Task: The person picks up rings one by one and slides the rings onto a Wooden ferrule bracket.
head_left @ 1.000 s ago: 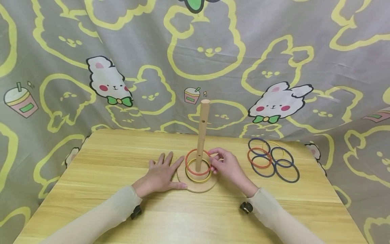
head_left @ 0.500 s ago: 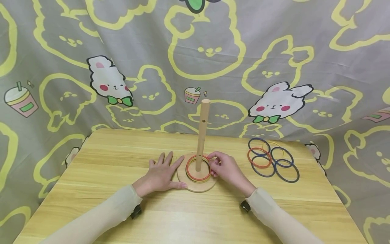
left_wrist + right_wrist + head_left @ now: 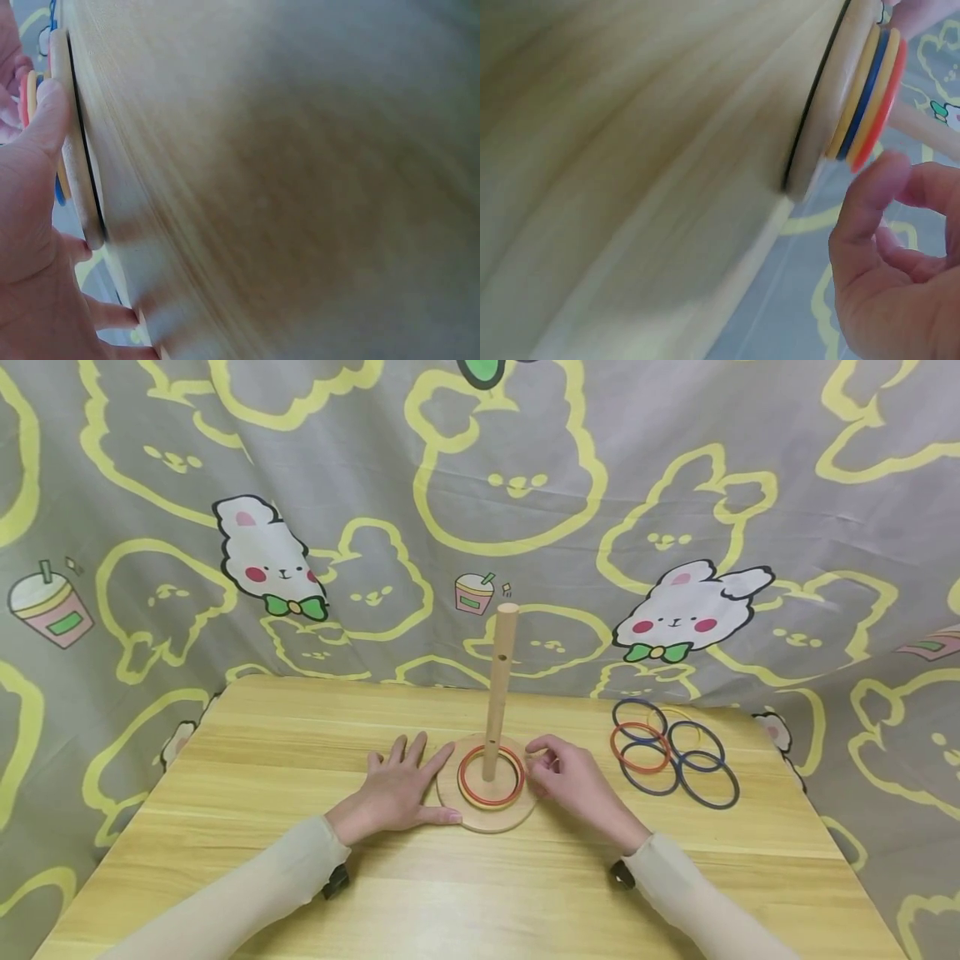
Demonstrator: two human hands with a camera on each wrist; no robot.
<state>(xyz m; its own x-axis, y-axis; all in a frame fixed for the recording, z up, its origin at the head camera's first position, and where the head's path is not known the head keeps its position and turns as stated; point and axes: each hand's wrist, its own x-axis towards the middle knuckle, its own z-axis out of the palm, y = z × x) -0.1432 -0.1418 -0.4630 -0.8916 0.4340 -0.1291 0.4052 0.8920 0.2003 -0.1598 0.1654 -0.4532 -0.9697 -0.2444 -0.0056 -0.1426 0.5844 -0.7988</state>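
Note:
A wooden post [image 3: 498, 693] rises from a round wooden base [image 3: 483, 823] at mid-table in the head view. Around its foot lies a red ring [image 3: 887, 101], topmost on a stack of yellow and blue rings [image 3: 864, 97] seen edge-on in the right wrist view. My left hand [image 3: 393, 789] rests flat left of the base, fingers spread, and its thumb [image 3: 49, 112] touches the base's edge. To the right of the stack, my right hand [image 3: 576, 781] has loosely bent fingers, with thumb and forefinger just apart from the red ring and nothing held.
On the table's right side several loose rings overlap: blue rings [image 3: 708, 806], a red ring [image 3: 640, 772] and a yellow ring [image 3: 693, 720]. A patterned grey curtain [image 3: 360, 468] hangs behind the wooden table [image 3: 300, 735] and at its sides.
The red ring, tilted and pinched by my right hand a second ago, has come down flat on the stack. The right hand has let go and drawn back rightward. My left hand stays put.

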